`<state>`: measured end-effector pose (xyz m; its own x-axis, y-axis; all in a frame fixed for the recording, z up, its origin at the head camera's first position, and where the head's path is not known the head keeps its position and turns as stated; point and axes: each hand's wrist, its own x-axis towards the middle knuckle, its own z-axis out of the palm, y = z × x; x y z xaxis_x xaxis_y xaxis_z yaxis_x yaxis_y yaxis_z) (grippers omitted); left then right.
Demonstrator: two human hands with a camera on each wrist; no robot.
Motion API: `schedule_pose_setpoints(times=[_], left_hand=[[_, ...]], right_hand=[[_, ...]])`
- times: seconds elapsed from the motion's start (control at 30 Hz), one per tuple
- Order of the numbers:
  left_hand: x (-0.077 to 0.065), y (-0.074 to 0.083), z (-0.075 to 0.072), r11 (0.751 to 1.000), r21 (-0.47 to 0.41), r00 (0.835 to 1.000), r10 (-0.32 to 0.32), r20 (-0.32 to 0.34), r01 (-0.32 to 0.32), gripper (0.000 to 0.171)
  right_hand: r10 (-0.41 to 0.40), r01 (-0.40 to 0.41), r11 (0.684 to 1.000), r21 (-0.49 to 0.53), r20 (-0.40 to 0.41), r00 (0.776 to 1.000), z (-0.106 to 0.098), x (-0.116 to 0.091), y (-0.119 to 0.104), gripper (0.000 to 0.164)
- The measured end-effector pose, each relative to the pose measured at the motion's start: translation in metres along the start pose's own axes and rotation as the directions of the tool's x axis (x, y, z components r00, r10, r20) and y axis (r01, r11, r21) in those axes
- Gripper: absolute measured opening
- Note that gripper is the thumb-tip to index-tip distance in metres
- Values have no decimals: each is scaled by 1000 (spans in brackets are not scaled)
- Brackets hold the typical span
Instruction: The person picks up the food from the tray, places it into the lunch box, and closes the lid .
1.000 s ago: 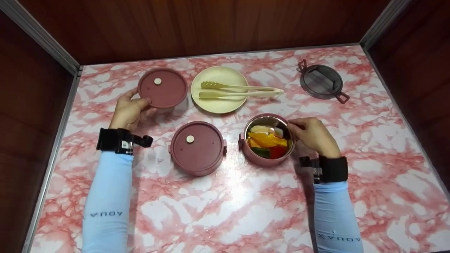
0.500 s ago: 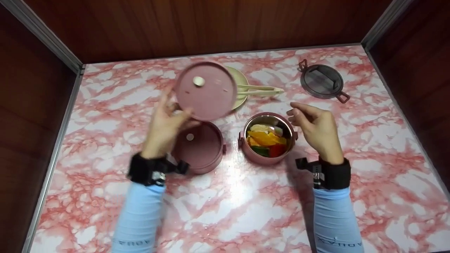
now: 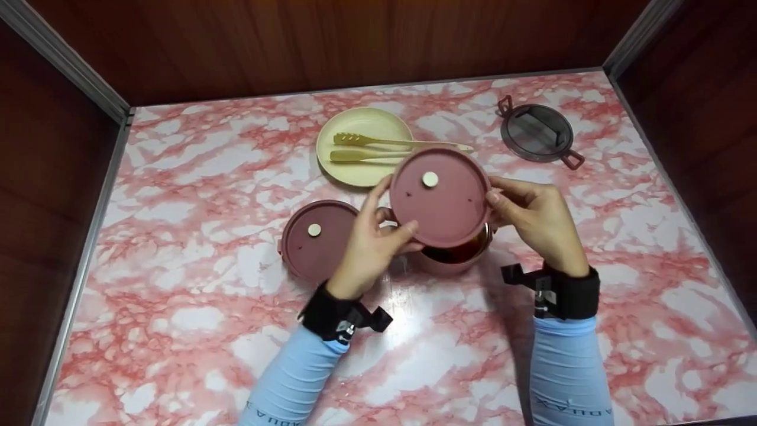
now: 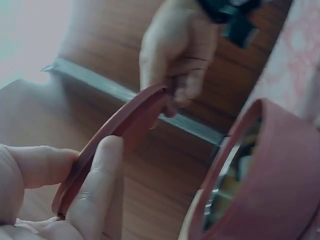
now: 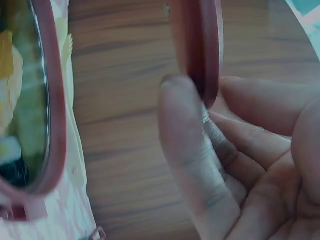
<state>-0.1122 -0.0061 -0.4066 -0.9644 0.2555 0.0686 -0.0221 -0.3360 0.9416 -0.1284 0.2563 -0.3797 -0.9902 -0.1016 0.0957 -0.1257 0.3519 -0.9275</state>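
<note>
A round, dark pink pot lid [image 3: 449, 207] with a pale knob is held in the air, slightly tilted. My left hand [image 3: 375, 245] pinches its left edge, thumb on top and fingers beneath. At the right edge, my right hand [image 3: 541, 222] holds the rim between thumb and fingers; the right wrist view shows the lid edge [image 5: 212, 55] between them. Below the lid stands a pink pot [image 3: 452, 267], largely covered in the head view. Its open mouth shows in the left wrist view, with food pieces [image 5: 7, 85] inside in the right wrist view.
A second pink pot [image 3: 307, 254] with its lid on stands to the left, partly behind my left hand. Cream tongs [image 3: 361, 156] lie across a cream plate [image 3: 355, 174] behind. A grey lid with two pink handles [image 3: 537, 133] lies at the back right.
My left hand has carried the lid from the back left, across the plate, to above the open pot. My right hand has let go of the pot's rim and now grips the lid's right edge.
</note>
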Motion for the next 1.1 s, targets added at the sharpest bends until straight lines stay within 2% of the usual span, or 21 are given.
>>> schedule_pose_setpoints(times=[0.07,0.13,0.17,0.23,0.3,0.43,0.53,0.6,0.77,0.97,1.1], left_hand=[[-1,-5,3,992,123,1000,4,5,-5,87],[-1,-8,3,955,296,1000,3,7,-4,86],[-2,-10,3,923,385,1000,0,5,-2,85],[-3,-12,3,839,544,1000,-7,3,4,85],[-3,-14,2,764,646,1000,-15,2,10,85],[-1,-17,1,641,767,1000,1,20,-16,85],[1,-20,1,580,814,999,13,35,-36,83],[2,-23,1,561,826,999,16,46,-47,81],[2,-28,2,550,833,998,18,59,-60,68],[4,-33,1,497,867,1000,-5,27,-21,63],[5,-35,1,490,872,999,-33,13,5,63]], right_hand=[[29,-29,999,-28,22,999,-4,1,3,37],[46,-43,995,-92,39,998,-8,2,8,36],[53,-46,991,-128,48,997,-9,3,10,35],[64,-50,981,-189,68,996,-12,5,15,33],[74,-54,973,-225,85,994,-13,7,20,31],[93,-57,959,-279,116,989,-14,12,29,27],[108,-61,946,-320,134,985,-14,14,32,26],[119,-66,940,-335,139,983,-13,14,33,26],[132,-73,928,-366,140,981,-14,13,33,24],[121,-55,910,-411,137,983,-11,15,36,22],[110,-45,901,-431,128,986,-10,15,38,23]])
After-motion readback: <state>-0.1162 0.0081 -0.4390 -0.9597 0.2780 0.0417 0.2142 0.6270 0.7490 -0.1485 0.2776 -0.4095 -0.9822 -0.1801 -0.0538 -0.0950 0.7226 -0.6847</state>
